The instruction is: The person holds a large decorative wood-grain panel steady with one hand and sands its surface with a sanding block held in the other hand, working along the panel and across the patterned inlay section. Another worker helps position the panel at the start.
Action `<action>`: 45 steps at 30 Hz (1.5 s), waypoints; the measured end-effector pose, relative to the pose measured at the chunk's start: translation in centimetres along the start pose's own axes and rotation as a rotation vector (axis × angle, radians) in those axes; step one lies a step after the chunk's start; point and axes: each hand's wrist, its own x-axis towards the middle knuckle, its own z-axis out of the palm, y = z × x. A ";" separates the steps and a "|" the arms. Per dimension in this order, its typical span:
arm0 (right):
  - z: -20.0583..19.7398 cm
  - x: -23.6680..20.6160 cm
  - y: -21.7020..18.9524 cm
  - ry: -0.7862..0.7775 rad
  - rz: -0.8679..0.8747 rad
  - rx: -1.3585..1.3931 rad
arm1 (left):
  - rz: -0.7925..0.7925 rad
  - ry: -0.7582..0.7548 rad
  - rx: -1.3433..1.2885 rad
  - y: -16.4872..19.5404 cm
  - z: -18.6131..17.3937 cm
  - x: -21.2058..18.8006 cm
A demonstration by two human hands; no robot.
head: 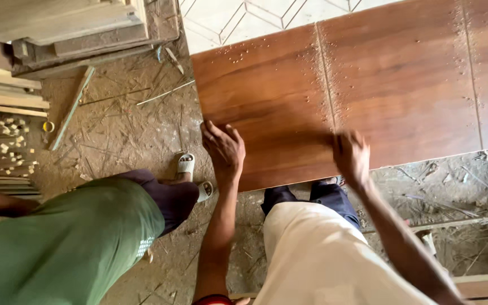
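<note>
From my head camera: my left hand (pixel 224 148) lies flat and open, fingers spread, pressing the near left corner of the board (pixel 368 85), gripping nothing. My right hand (pixel 350 155) is blurred at the near edge; it looks loosely open on the wood, but I can't tell for sure whether it holds anything. The board lies flat in front of me, its near edge over my legs. Risk, as I judge it: sawdust (pixel 326 79) lines the seam, so a palm could skid and the board shift; a splinter at the edge is possible too. A co-worker in green (pixel 69 243) stands just left, sandalled foot (pixel 186 165) near that corner, so toes could get caught. Dirt floor (pixel 125 130), littered with shavings; stacked timber (pixel 7 96) at left.
</note>
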 end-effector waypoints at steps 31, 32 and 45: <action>-4.1 29.4 26.1 -0.186 -0.499 0.199 | -0.440 0.294 0.207 2.6 4.6 2.3; -3.7 30.6 26.4 -0.199 -0.583 0.171 | -0.419 0.310 0.200 2.6 4.5 2.2; 0.8 36.2 29.2 -0.335 -0.857 0.055 | -0.450 0.271 0.154 1.8 5.1 1.8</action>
